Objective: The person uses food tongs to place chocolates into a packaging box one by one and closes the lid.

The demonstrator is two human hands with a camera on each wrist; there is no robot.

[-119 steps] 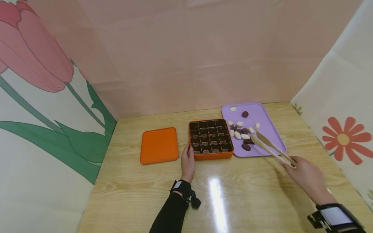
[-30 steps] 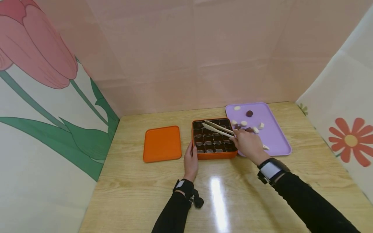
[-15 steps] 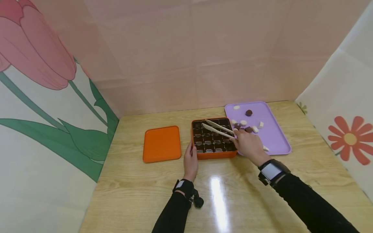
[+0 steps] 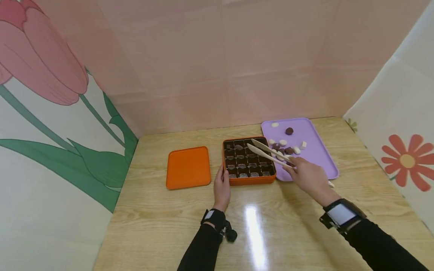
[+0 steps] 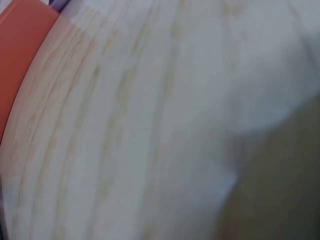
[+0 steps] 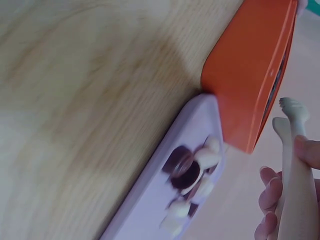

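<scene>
An orange box (image 4: 252, 181) with a dark divided insert stands mid-table. My left hand (image 4: 222, 191) rests against its left side with fingers fairly straight, the thumb near the front corner. Pale tongs (image 4: 268, 153) are held in my right hand (image 4: 310, 178), thumb on one arm and fingers around the other, as the right wrist view shows. Their tips are apart above the box's right part, with nothing between them. A dark rounded piece (image 4: 239, 147) seems to sit in a back-row compartment. White and brown chocolates (image 4: 289, 131) lie on the purple tray (image 4: 322, 154).
An orange lid (image 4: 188, 168) lies flat to the left of the box. The tray touches or nearly touches the box's right side. Behind the table rises a pink backdrop (image 4: 169, 75); a flower-printed sheet (image 4: 390, 113) hangs at the right.
My right hand brought the tongs from the tray to over the box's back-left area, and now draws them back right, with bare tips. The left hand stays at the box.
</scene>
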